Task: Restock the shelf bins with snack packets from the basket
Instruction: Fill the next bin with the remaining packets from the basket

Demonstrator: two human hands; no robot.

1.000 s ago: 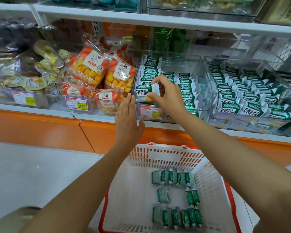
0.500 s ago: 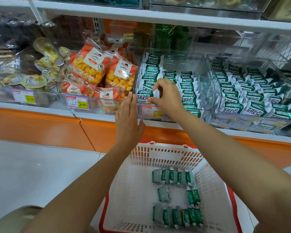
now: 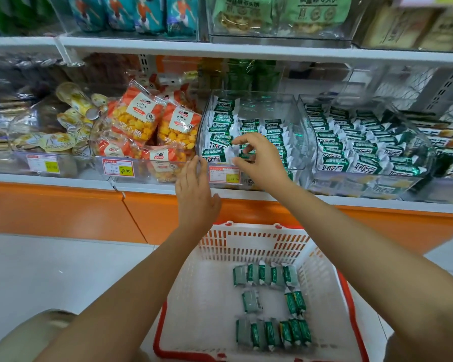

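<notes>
Head view: 1 green-and-white snack packet is pinched in the grip of the right hand near the front edge of the clear plastic shelf bin. The left hand is laid flat against its front-left corner. Placement flush with the rows is advised.

basket: 1 | green snack packets lying in it: 14, as a row of 5, a single, a pair, a row of 6 | clear bins of green packets: 2 | orange snack bags: at least 4 | yellow price tags: 3 | hands: 2, left hand, right hand
</notes>
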